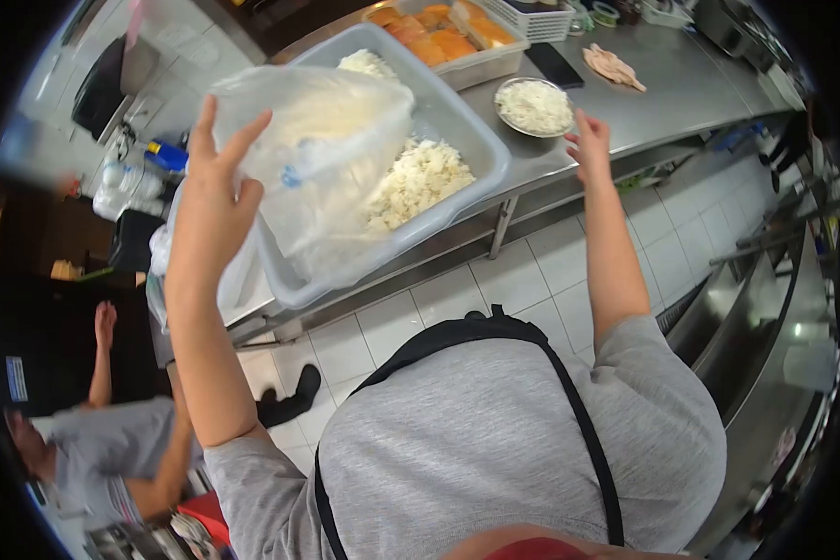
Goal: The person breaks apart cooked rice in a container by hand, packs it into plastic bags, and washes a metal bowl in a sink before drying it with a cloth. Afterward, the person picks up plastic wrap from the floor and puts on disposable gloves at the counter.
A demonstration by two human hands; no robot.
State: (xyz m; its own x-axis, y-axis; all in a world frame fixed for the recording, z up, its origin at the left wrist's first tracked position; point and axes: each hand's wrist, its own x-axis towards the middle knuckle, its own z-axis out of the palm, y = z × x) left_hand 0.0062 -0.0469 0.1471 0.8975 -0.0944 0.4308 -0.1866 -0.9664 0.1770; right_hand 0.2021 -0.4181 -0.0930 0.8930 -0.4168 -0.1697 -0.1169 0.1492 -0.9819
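The left hand (pixel 217 182) is up, with its fingers spread wide, and it holds nothing that I can see. Just to the right of it is a big clear plastic bag (pixel 327 173), spread over part of a grey-blue tub (pixel 493 161). Lumpy white food (pixel 427 179) sits in the tub and shows past the bag, between the two hands.

The right hand (pixel 592 149) has its fingers loosely bent, not curled in a fist. Just left of it, on the steel table (pixel 663 89), is a small round bowl (pixel 515 128), filled with white food too. The view is too small to tell if the fingers touch its rim. Beyond that hand lies a crumpled pink cloth (pixel 614 67).

The step in hand seems to be handling the bowl. Lifting it would call for a firm pinch on the rim and a level hand, so nothing spills. Moving the bag would call for the left fingers to pinch its thin edge.
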